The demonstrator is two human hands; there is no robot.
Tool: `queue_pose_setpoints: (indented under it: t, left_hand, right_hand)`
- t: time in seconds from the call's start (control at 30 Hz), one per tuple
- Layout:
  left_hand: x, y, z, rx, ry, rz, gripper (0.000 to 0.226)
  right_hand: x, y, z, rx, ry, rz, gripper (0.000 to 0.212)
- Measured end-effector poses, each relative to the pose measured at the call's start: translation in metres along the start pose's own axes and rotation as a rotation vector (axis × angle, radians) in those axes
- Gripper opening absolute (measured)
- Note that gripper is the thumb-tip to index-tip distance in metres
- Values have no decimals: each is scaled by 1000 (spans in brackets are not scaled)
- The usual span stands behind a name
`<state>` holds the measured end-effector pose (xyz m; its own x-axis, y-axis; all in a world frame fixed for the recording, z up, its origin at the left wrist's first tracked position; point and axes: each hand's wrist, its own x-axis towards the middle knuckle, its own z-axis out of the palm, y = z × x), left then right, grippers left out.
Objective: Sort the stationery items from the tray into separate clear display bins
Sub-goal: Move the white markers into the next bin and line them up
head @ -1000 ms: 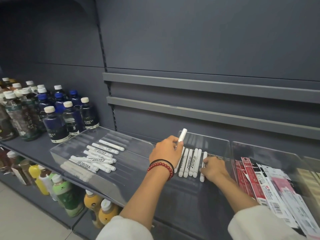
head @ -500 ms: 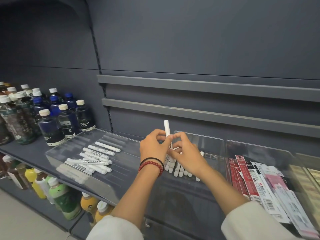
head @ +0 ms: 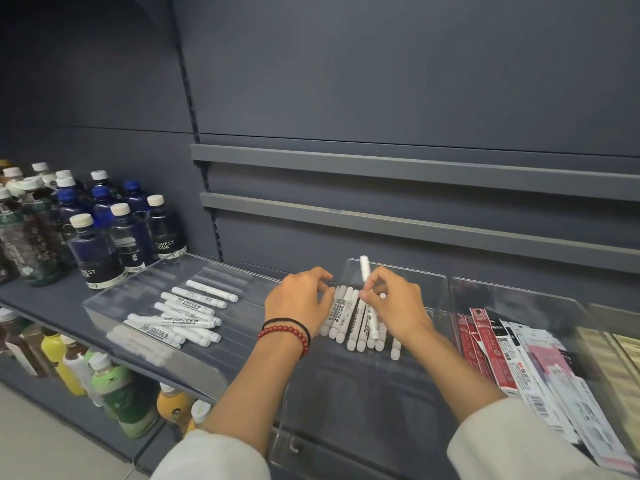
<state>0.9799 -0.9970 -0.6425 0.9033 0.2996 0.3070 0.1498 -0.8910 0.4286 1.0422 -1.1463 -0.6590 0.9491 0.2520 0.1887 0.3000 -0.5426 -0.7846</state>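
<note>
Left hand (head: 298,299) is over the middle clear bin (head: 434,284), fingers loosely curved, tips touching the left end of the row of markers (head: 341,318) lying in that bin; no grasp visible. Right hand (head: 396,304) is just beside it on the right and pinches one white marker (head: 364,271) between thumb and fingertips. That marker stands nearly upright, its top end poking above the hand, its lower end down among the row. The row lies side by side, long axes running front to back, a few pieces partly hidden under the right hand. On the left, the clear tray (head: 194,372) sits on the shelf (head: 45,301) and holds loose markers (head: 188,315), lying across each other at mixed angles and well apart from the hands. On the right, another clear bin (head: 519,301) touches the middle one and holds flat packaged refills (head: 502,348), red, white and pink, leaning in a stack. The left wrist wears a black band and a red bead bracelet (head: 287,333). Both arms have white sleeves. Dark bottles (head: 98,252) stand on the shelf left of the tray; yellow and green bottles (head: 114,386) stand on the shelf below. Label text on the markers is too small to read.
</note>
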Motion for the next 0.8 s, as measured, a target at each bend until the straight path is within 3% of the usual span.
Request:
queue_pose_setpoints:
  t: [0.03, 0.17, 0.27, 0.5, 0.8]
  left_hand:
    - [1, -4, 0, 27, -12, 18, 27]
    - [4, -17, 1, 203, -11, 66, 27]
    - [7, -26, 2, 241, 16, 54, 27]
    - [10, -41, 5, 220, 21, -20, 27]
    - [11, -50, 8, 145, 53, -160, 25]
  right_hand:
    - [2, 7, -1, -77, -11, 44, 6]
    - [8, 33, -3, -433, -110, 180, 32]
    - [8, 42, 2, -635, -207, 212, 35]
    - [9, 36, 11, -763, -237, 267, 29]
    - [5, 29, 7, -957, -205, 104, 40]
